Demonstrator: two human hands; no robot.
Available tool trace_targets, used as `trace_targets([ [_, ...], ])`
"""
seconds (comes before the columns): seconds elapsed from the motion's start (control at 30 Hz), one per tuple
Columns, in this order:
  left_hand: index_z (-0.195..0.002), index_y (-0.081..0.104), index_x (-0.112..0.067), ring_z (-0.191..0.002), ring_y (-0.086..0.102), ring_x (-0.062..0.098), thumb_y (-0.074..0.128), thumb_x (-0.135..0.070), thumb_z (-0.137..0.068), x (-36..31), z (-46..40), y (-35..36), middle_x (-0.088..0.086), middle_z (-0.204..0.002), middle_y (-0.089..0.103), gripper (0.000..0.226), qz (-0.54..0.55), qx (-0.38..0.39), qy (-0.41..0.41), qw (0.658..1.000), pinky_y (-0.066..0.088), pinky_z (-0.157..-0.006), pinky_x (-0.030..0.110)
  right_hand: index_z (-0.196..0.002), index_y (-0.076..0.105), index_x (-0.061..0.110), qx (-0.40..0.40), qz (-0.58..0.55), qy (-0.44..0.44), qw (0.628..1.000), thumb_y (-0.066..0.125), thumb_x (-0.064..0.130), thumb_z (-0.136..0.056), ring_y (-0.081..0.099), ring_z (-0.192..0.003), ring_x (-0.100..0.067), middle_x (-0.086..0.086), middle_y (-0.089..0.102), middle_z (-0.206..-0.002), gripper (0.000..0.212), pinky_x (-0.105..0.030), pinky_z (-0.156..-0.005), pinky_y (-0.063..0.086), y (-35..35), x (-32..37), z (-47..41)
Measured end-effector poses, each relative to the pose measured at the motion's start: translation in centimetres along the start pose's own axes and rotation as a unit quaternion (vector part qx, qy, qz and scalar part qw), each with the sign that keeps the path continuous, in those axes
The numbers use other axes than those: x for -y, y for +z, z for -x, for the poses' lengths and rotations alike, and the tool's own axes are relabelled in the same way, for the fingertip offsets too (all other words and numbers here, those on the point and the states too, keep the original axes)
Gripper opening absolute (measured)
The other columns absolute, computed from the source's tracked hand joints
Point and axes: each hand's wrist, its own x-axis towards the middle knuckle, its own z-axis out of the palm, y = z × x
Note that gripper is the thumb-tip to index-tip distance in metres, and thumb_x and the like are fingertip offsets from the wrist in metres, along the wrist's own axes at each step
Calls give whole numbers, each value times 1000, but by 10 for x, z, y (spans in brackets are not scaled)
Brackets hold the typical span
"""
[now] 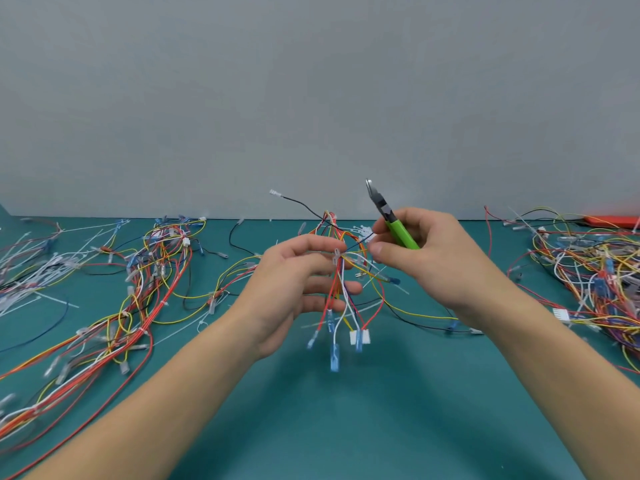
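Item: wire harness (335,282), multicoloured (red, yellow, white, blue, black), held in the air above the middle of the teal mat (346,427), between both hands. Long axis roughly vertical: the lower leads hang down toward the mat and end in blue sleeved terminals (334,358) and small white connectors (353,337); the upper leads fan upward, one black lead (304,204) arching up and to the left to a white terminal. A white cable tie (336,255) binds the bundle at its waist. Left hand (294,289): thumb and forefinger pinch the harness at the tie, remaining fingers loosely extended behind the wires. Right hand (429,261): curled round green-handled cutters (398,230), its thumb and fingertips meeting the upper wires just right of the tie. Cutters' long axis is slanted, with the metal nose pointing up and left toward the grey wall (311,98) and the handle running down into the palm. Surroundings: heap of similar harnesses (152,271) on the mat at left, loose white cable ties (31,271) at far left, a denser tangle of harnesses (588,271) at right, an orange-red object (609,221) at the far right edge.
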Motion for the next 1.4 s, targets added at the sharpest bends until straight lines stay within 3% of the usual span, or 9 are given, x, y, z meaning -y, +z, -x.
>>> trace_targets([
  [0.17,-104,74,-5,-83,76,41,77,-26,-84,-4,0,-1,8,-90,71,29,11,-2,-10,1000,58,-55,34,-99,71,17,84,23,-2,996,82,11,-86,70,-80,-9,-3,77,-91,17,-27,-82,57,1,1,3],
  [0.37,-106,63,-11,-77,77,32,71,-3,-92,0,1,-2,8,-90,76,19,-5,-19,-12,1000,58,-57,32,-100,68,14,74,-2,-4,997,77,-2,-86,71,-79,-7,-2,78,-91,24,-16,-73,55,0,1,2],
  [0.63,-118,70,-14,-79,76,30,63,-2,-96,1,-1,-6,12,-108,78,27,13,6,-44,999,58,-60,32,-98,66,14,81,24,0,996,69,-2,-91,71,-76,-6,1,79,-94,18,-19,-72,57,-1,-3,0],
  [0.8,-108,80,-15,-77,74,28,56,0,-97,0,-1,-4,8,-102,76,31,-14,23,-48,998,58,-62,32,-95,69,17,96,67,-16,993,76,5,-88,65,-77,-7,0,72,-88,16,-34,-82,59,0,-8,0],
  [0.97,-85,78,-21,-68,72,26,78,-42,-78,0,3,4,1,-88,72,22,-122,-4,-43,992,51,-63,35,-94,63,27,101,84,-87,988,71,11,-92,59,-70,-13,-1,68,-83,18,-45,-74,56,3,-5,1],
  [1.07,-82,65,-16,-67,76,27,83,-29,-86,5,4,8,4,-83,73,23,-165,-31,-13,986,52,-70,41,-92,61,29,98,106,-112,983,69,14,-92,60,-76,-27,-1,67,-82,17,-51,-74,55,8,-7,2],
  [1.17,-92,59,-11,-74,78,29,77,-6,-90,3,4,7,17,-94,78,19,-141,-32,-16,989,60,-68,42,-92,62,28,77,120,-107,984,72,13,-93,64,-79,-21,6,68,-83,18,-50,-82,55,6,-10,0],
  [1.27,-112,64,-10,-85,79,32,66,-5,-98,1,3,2,14,-100,79,15,-116,0,-22,993,64,-71,40,-93,61,27,64,133,-101,984,73,11,-93,62,-77,-14,9,67,-81,19,-45,-82,55,-1,-9,-4],
  [1.4,-113,74,-15,-87,78,32,60,-5,-102,5,3,0,12,-100,79,20,-146,23,-3,989,64,-70,36,-94,60,29,85,197,-97,972,72,20,-95,57,-72,-8,9,65,-80,14,-35,-73,50,-7,-7,-4],
])
